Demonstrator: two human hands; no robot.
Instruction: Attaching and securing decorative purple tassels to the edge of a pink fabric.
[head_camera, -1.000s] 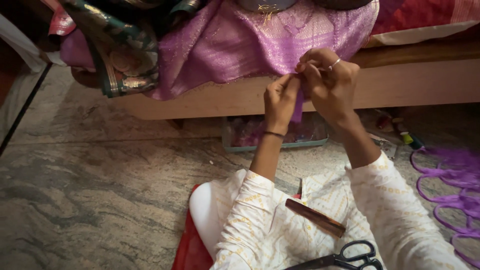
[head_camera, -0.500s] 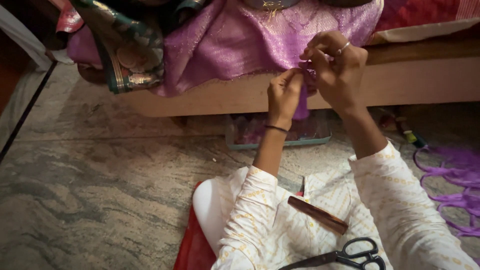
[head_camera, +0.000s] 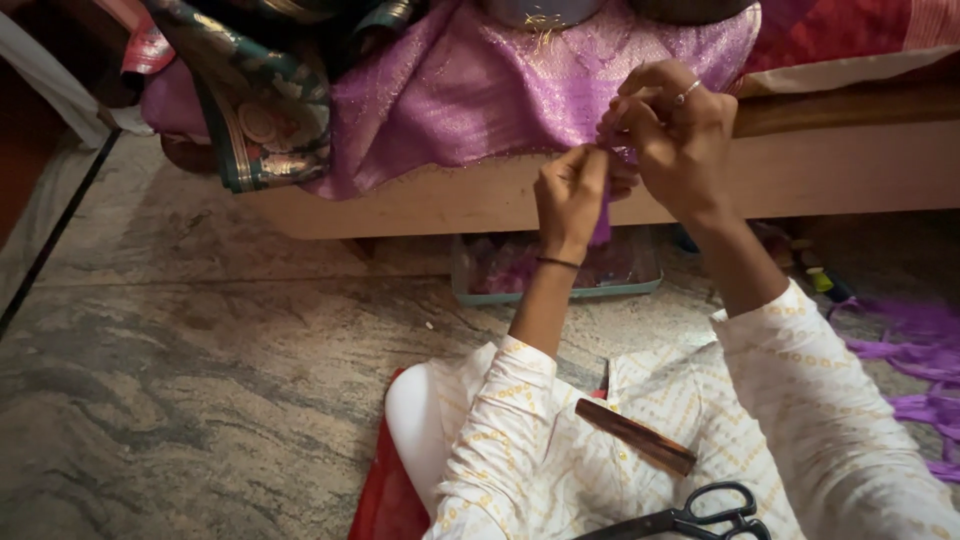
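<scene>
A person seated on a stone floor (head_camera: 200, 380) works the edge of a purple cloth (head_camera: 500, 90) draped over a wooden bed frame (head_camera: 420, 200). The left hand (head_camera: 572, 195) pinches a hanging strand of purple thread (head_camera: 601, 222), while the right hand (head_camera: 675, 140), wearing a ring, grips the cloth's edge just above it. On the lap lie black scissors (head_camera: 700, 520) and a brown stick (head_camera: 635, 436). A tray (head_camera: 560, 290) sits under the bed; more purple thread lies at right.
</scene>
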